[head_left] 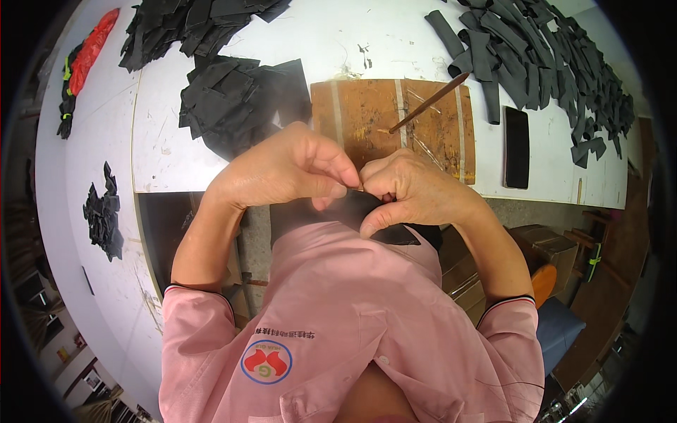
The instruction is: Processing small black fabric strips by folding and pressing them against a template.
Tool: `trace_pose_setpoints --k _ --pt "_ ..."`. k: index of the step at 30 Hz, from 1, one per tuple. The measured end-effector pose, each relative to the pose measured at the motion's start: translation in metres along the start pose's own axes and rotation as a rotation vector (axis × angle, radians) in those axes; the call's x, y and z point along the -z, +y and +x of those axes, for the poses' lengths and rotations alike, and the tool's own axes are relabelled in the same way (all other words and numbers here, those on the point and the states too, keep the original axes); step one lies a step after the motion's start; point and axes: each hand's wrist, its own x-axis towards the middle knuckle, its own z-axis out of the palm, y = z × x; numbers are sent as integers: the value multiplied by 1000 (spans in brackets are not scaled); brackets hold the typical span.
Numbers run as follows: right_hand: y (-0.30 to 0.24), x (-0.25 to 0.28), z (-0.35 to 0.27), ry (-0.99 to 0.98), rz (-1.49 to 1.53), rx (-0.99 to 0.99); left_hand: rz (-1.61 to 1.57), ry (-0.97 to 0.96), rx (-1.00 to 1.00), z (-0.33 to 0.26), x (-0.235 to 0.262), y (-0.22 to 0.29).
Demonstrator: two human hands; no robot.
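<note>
My left hand (293, 169) and my right hand (419, 190) meet in front of me at the table's near edge. The fingers of both are bent and closed, with the fingertips almost touching. A tiny pale bit shows between them, too small to name. Dark material (352, 206) lies right under the fingers; whether it is held or is clothing on my lap I cannot tell. Just beyond the hands is a worn brown board (360, 116) with pale strips across it. A thin brown stick (430, 102) slants up from the board.
A pile of black fabric pieces (226, 99) lies left of the board, with another black heap (190, 25) behind it. Dark strips (522, 49) spread over the far right. A black phone (516, 148) lies right of the board. Red plastic (92, 49) and black scraps (104, 211) are at left.
</note>
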Motion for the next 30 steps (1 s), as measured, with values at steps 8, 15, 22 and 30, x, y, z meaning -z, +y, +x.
trace_pose_setpoints --k 8,15,22,30 --pt "-1 2 7 -98 -4 29 -1 -11 39 -2 -5 -2" --pt "-23 -32 -7 943 -646 41 -5 644 -242 -8 -39 -27" --pt "-15 -45 3 905 -116 57 411 1071 -635 10 -77 -36" --pt "15 -56 24 986 -492 5 -446 1002 -308 17 -53 -37"
